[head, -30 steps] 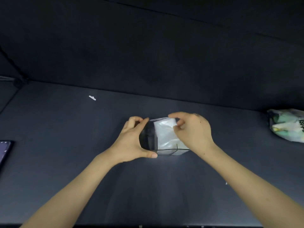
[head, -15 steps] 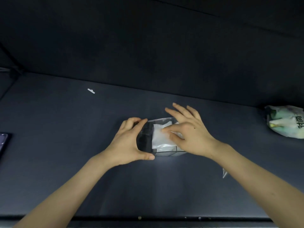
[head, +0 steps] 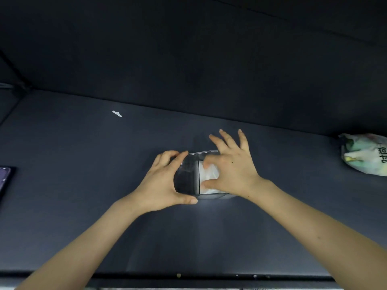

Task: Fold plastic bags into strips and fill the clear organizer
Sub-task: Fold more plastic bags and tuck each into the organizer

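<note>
Head view. Shows the clear organizer (head: 189, 178) standing about mid-surface, its long axis running left to right. Clamps its left end in the left hand (head: 165, 181), thumb on the near corner and fingers hooked over the far rim: a wide hold on the box itself, wrist angled in from the near-left. Presses a white folded bag (head: 210, 174) into the compartment right of the divider with the right hand (head: 232, 170). Sets thumb and crooked forefinger down on the plastic, with the other three fingers splayed straight past the far rim. Reads as a push rather than a closed grasp. Marks the darker left compartment, just beside the left palm, as the probable next slot. Places a crumpled printed bag (head: 364, 155) at the right edge of the surface, well apart from the organizer and nearer the right hand, so probably calls for a rightward reach. Also takes in a small white scrap (head: 116, 113) toward the far left and a dark device (head: 5, 181) at the left edge.
</note>
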`<state>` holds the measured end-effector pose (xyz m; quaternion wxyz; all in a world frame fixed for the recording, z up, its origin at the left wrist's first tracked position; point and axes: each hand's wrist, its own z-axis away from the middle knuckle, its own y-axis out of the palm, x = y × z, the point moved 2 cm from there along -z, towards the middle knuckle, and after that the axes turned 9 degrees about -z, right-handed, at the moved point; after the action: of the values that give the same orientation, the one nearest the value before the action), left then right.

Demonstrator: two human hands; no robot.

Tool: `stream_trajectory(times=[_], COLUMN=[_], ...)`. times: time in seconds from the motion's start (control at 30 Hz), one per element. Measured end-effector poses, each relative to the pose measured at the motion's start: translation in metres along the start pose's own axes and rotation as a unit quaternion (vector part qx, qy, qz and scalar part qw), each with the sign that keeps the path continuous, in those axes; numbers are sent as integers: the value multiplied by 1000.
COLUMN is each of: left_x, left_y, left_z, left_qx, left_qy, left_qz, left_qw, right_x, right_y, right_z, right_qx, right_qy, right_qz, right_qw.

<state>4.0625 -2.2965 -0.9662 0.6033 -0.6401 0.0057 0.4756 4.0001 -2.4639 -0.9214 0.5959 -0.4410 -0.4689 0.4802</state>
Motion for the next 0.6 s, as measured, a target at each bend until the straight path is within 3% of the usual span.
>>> stream_trajectory(times=[0.3,0.47,0.6], left_x=[4,5,5], left_y=[3,4,4], left_z=[0,0,0], left_qx=[1,3,7], left_qy=[2,1,3], left_qz=[8,17,12], left_qw=[1000,1000,1000], right_x=[-12,-5,-10], right_y=[-12,-6,-15], right_z=[-2,0,1], right_qx=[130,105,108], right_qy=[-7,-4,21], right_qz=[-43,8,-98], right_qw=[991,994,989])
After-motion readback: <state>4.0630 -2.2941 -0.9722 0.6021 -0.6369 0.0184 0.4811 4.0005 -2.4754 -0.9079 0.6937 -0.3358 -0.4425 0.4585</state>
